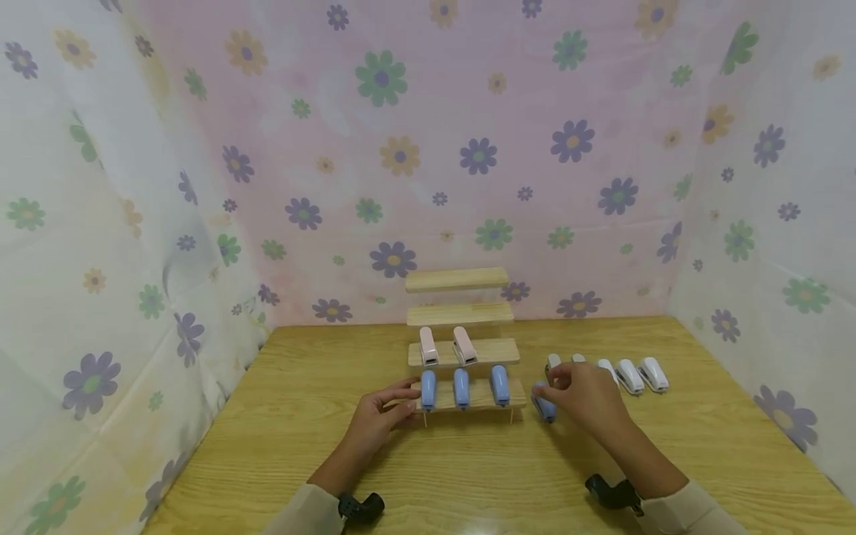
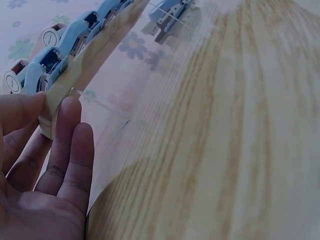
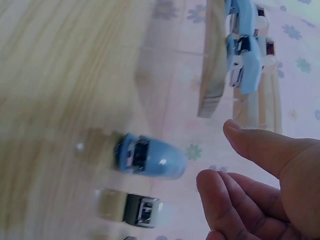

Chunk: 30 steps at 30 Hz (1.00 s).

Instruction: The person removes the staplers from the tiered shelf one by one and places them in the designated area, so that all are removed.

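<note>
My left hand (image 1: 383,417) grips the left end of a stepped wooden display rack (image 1: 468,352), thumb and fingers on either side of its lowest board (image 2: 60,97). On that board stand three blue staplers (image 1: 461,388); two pink staplers (image 1: 464,346) stand one step higher. Another blue stapler (image 1: 545,406) is on the table to the right of the rack. Close above it hovers my right hand (image 1: 588,397). In the right wrist view, this blue stapler (image 3: 155,157) lies just beyond the fingertips, with a gap between thumb and forefinger and nothing held.
Several white or pale staplers (image 1: 652,374) form a row on the table (image 1: 321,371) at the right, partly hidden behind my right hand. The rack's two upper boards (image 1: 458,279) carry nothing. Flowered cloth (image 1: 438,156) encloses the back and sides.
</note>
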Tool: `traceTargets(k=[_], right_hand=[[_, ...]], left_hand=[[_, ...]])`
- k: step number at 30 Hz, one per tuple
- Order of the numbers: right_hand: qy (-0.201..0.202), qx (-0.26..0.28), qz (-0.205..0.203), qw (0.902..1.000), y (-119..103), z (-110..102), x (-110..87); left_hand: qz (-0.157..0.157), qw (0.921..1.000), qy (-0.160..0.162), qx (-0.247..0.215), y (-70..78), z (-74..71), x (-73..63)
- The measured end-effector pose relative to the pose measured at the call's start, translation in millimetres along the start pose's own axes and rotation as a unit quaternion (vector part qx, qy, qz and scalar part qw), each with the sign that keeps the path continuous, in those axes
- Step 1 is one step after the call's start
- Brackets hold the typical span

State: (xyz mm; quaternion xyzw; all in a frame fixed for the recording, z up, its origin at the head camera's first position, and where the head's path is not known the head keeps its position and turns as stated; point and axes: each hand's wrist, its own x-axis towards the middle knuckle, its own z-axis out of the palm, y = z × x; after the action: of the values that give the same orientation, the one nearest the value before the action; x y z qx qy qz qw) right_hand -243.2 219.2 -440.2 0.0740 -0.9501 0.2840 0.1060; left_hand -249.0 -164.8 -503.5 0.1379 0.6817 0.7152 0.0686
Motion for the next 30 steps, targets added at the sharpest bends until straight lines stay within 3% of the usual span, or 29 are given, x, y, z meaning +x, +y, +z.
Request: traceTargets(k=[16, 22, 30], right_hand=[[0.069, 0.028, -0.044, 0.9963, -42.5, -7.6, 14.2], [0.076, 0.044, -0.063, 0.9941, -59.8, -1.5, 22.8], [0.065, 0.057, -0.057, 0.9946, -77.8, 4.8, 33.4]], left_hand=[[-0.013, 0.9999, 0.007, -0.007, -1.3, 2.2, 0.9], [-0.008, 0.9999, 0.009, -0.01, -2.7, 1.3, 0.0], [-0.006, 0.9999, 0.002, -0.011, -4.5, -1.1, 2.2]])
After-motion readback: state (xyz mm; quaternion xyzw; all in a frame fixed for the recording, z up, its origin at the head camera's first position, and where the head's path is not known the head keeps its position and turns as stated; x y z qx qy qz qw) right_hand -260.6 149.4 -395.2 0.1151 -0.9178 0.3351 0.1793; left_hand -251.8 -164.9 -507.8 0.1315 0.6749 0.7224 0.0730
